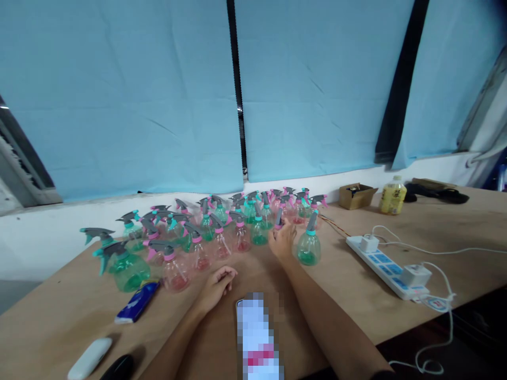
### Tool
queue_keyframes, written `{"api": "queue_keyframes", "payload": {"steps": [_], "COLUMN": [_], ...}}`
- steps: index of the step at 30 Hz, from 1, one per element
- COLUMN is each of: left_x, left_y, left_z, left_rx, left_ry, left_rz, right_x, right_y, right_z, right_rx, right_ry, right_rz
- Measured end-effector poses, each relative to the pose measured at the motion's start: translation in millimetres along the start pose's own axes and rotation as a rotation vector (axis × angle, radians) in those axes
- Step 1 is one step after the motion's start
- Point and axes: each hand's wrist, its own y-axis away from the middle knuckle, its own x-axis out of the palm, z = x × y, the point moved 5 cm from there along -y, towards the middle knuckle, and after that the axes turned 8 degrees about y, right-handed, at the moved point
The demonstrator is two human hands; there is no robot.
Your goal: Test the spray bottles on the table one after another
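Observation:
My right hand (pixel 283 241) is closed around a spray bottle (pixel 279 217) with a grey head and pink collar, mostly hidden by the fingers. Just right of it stands a clear spray bottle (pixel 309 248) with green tint at its base and a turquoise collar. My left hand (pixel 219 284) rests on the table, loosely curled, with nothing visible in it. Nearest to it are a pink-tinted spray bottle (pixel 201 256) and another pink one (pixel 176 275) at the front. Several more green and pink spray bottles stand upright in a crowded group behind, left of my right hand.
A phone (pixel 257 338) with a blurred screen lies before me. At left are a blue packet (pixel 138 302), a white case (pixel 90 359) and a black object (pixel 118 368). To the right are a power strip (pixel 386 269) with cables, a cardboard box (pixel 356 198) and a yellow bottle (pixel 392 198).

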Motion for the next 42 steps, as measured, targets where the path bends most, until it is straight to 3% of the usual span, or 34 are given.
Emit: {"api": "queue_keyframes", "payload": {"steps": [5,19,28,33,39,42], "left_x": [-0.2,0.3,0.4,-0.7,0.3,-1.5], "left_y": [-1,-2,-2,-3,-3,-4], "left_z": [3,6,4,5,2,2], "left_rx": [0.007,0.02,0.017,0.017,0.029,0.026], "left_ry": [0.008,-0.017,-0.015,-0.022,-0.014,-0.003], "left_rz": [0.003,0.025,0.018,0.015,0.02,-0.01], "right_x": [4,20,2,-23,-84,-108], "right_y": [1,7,2,4,6,7], "right_z": [-5,-18,-6,13,42,44], "right_rx": [0.052,0.032,0.018,0.022,-0.221,-0.294], "right_ry": [0.022,-0.349,-0.367,-0.433,-0.475,-0.41], "right_rz": [-0.01,0.094,-0.037,-0.034,0.017,-0.046]}}
